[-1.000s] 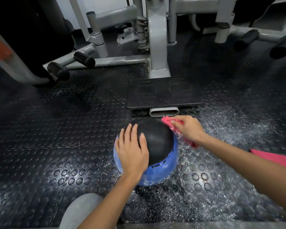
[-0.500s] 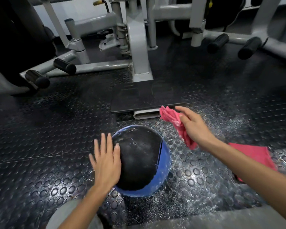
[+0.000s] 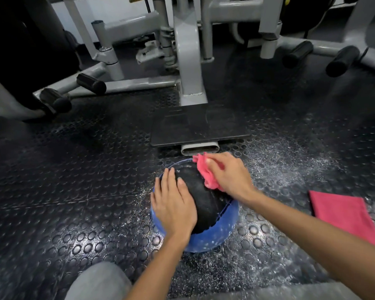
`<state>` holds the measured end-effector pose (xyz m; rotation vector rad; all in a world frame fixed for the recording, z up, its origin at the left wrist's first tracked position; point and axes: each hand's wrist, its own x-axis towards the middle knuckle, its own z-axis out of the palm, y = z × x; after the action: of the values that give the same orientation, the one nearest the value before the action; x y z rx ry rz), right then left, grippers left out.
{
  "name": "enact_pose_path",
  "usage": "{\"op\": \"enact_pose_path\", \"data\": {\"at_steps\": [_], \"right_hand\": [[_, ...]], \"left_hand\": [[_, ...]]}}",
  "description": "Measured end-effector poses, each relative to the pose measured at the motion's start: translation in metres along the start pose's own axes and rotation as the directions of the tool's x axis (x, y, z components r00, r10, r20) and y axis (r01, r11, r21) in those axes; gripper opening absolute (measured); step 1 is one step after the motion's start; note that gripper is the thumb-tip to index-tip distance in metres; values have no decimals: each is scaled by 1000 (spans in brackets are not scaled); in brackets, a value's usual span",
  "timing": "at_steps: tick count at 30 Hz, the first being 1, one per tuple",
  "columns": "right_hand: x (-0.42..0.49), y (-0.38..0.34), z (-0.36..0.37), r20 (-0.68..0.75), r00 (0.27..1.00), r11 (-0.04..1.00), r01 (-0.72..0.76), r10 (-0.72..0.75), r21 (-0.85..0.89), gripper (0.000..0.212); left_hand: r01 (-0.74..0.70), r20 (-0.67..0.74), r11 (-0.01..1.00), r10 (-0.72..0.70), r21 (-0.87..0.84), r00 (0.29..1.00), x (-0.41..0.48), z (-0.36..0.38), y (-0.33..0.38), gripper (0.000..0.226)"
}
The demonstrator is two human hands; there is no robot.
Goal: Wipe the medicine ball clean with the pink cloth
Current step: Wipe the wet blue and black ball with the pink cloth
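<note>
Your left hand (image 3: 174, 207) lies flat, fingers straight, on the black-and-blue rubber medicine ball (image 3: 206, 204); your right hand (image 3: 227, 175) grips the crumpled pink cloth (image 3: 206, 174) against its top.

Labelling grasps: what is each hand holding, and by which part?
The right hand grips the bunched pink cloth from above, pressing it on the medicine ball. The left hand holds nothing; it rests flat on the ball.

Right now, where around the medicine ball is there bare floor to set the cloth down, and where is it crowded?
Free: studded floor left of the medicine ball, up to the roller pads. Crowded: footplate behind, folded cloth at the right.
</note>
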<state>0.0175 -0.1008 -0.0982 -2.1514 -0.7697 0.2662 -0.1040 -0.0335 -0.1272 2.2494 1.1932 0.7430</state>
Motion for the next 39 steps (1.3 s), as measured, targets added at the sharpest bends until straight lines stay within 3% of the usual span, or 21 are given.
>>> {"op": "enact_pose_path", "data": {"at_steps": [2,4,6,8,10,12,13,15,17,19,21,23,24,26,27,28,31,34,35,37,39], "right_hand": [[-21,-10,2,58,971,914,236,-230,-330,51],[-29,-11,1,83,899,815,425,-429,-395,49],[-15,-4,-9,79,935,911,355,-346,-210,33],[3,7,-17,100,990,994,105,-104,-8,26],[4,5,-18,86,996,998,35,-30,-51,25],[-7,-11,-2,43,947,915,319,-319,-245,29],[-16,-21,7,50,868,805,479,-495,-351,32],[-25,-26,15,65,764,676,605,-642,-422,35],[-16,-22,9,51,828,760,536,-558,-367,36],[-3,-9,-4,40,945,906,322,-324,-275,33],[10,1,-17,3,993,981,121,-122,-153,28],[11,-5,-18,2,997,979,81,-83,-187,26],[8,-11,-13,-10,983,945,173,-182,-278,25],[-4,-19,-3,-21,858,776,453,-513,-438,22],[-8,-20,-2,7,796,692,530,-605,-491,23],[-7,-19,-7,74,795,677,557,-602,-481,25],[14,7,-31,103,964,926,263,-244,-270,27],[25,28,-52,28,999,979,-29,36,-204,24],[21,27,-51,7,1000,971,-7,9,-241,24],[3,9,-37,-24,968,906,224,-249,-358,25],[-22,-6,-23,49,821,723,528,-569,-445,30]], "left_hand": [[-29,-1,999,29,32,1000,0,1,0,68],[-67,-16,997,67,23,998,-6,0,-4,71],[-97,-39,995,97,3,995,-12,-1,-8,68],[-96,-63,995,95,-9,993,-14,-1,-11,64],[-106,-66,994,106,-1,992,-17,-2,-11,60],[-126,-43,992,126,0,991,-16,-3,-11,59],[-142,-35,990,142,-5,989,-14,-4,-11,59],[-173,4,985,173,-18,985,-8,-7,-14,61],[-69,47,996,71,-50,996,1,-11,-24,57],[202,79,968,-192,-151,978,5,-10,-36,48],[332,145,894,-301,-302,943,0,-3,-33,46],[297,120,888,-272,-352,955,-4,9,-21,46],[273,91,899,-258,-343,962,-5,14,-14,46],[211,30,921,-212,-328,977,-6,20,-5,55],[176,6,930,-184,-323,983,-9,21,-3,61],[143,-14,938,-155,-316,988,-12,23,-1,66],[95,-35,949,-111,-301,993,-19,25,-1,77],[69,-33,963,-81,-260,996,-21,28,7,77],[62,-28,969,-71,-241,997,-21,29,11,78],[61,-11,977,-64,-204,998,-20,32,18,80],[59,19,983,-56,-174,998,-21,33,22,83]]}}
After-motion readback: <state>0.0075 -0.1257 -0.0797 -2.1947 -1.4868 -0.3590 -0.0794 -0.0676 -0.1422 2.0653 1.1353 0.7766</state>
